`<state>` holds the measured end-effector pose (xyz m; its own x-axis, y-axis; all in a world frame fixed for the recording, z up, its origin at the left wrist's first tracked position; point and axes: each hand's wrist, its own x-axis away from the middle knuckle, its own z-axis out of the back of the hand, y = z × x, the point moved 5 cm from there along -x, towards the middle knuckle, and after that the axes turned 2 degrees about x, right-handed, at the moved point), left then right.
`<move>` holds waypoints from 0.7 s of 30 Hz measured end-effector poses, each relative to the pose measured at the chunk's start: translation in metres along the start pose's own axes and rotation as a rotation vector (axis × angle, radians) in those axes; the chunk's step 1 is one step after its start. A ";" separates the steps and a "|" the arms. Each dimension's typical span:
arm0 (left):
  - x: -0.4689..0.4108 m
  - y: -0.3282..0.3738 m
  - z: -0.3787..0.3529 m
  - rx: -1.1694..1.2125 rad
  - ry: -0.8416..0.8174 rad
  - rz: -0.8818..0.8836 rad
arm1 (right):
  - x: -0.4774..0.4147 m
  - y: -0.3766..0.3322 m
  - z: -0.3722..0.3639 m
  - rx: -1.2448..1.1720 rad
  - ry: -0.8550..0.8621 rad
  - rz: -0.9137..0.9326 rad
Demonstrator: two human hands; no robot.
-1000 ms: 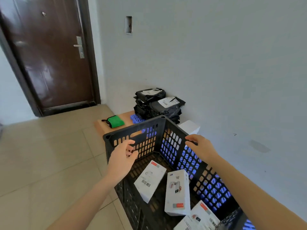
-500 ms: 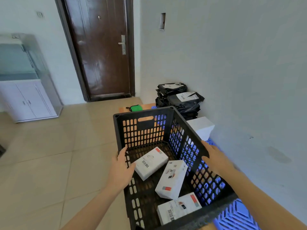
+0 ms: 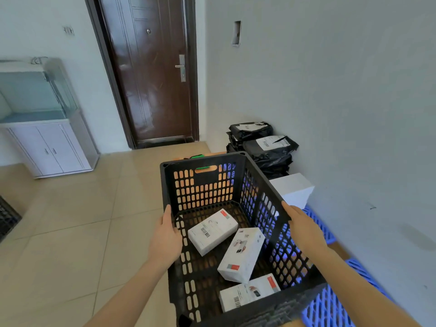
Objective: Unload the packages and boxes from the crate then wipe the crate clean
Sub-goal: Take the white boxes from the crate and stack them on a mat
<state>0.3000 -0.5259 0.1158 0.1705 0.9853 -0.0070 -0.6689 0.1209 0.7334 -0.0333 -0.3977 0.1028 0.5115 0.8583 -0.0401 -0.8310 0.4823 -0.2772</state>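
Gripping crate (image 3: 203, 158) by side rims: left hand (image 3: 165, 236) on left rim, right hand (image 3: 304, 230) on right. Three white boxes (image 3: 240, 253) flat on bottom; black packages (image 3: 271, 153) beyond far end.

Black slotted crate (image 3: 205, 182) holds three white boxes (image 3: 212, 231) lying flat inside.

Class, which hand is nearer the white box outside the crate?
Right. The right hand grips the crate rim near that box; the left hand holds the opposite rim.
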 end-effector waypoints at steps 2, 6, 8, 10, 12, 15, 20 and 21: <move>-0.016 0.000 0.000 -0.028 0.005 -0.001 | -0.014 -0.003 -0.004 -0.009 0.016 0.011; -0.049 0.000 -0.001 -0.045 0.003 0.004 | -0.048 -0.011 -0.010 -0.019 0.024 0.022; -0.067 -0.001 -0.002 -0.060 0.005 0.008 | -0.065 -0.017 -0.014 -0.012 0.027 0.026; -0.085 -0.001 -0.002 -0.077 0.012 0.004 | -0.083 -0.020 -0.018 0.001 0.027 0.014; -0.103 -0.001 -0.003 -0.100 0.017 -0.007 | -0.100 -0.025 -0.021 0.012 0.030 0.008; -0.128 0.001 -0.004 -0.116 0.022 -0.010 | -0.122 -0.035 -0.023 0.032 0.033 -0.006; -0.157 0.000 -0.004 -0.122 0.039 -0.012 | -0.150 -0.047 -0.025 0.081 0.051 -0.016; -0.160 0.000 -0.004 -0.120 0.040 -0.015 | -0.153 -0.048 -0.026 0.085 0.057 -0.011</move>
<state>0.2698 -0.6835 0.1137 0.1538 0.9870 -0.0463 -0.7486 0.1470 0.6466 -0.0657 -0.5571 0.0975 0.5304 0.8427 -0.0923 -0.8394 0.5069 -0.1960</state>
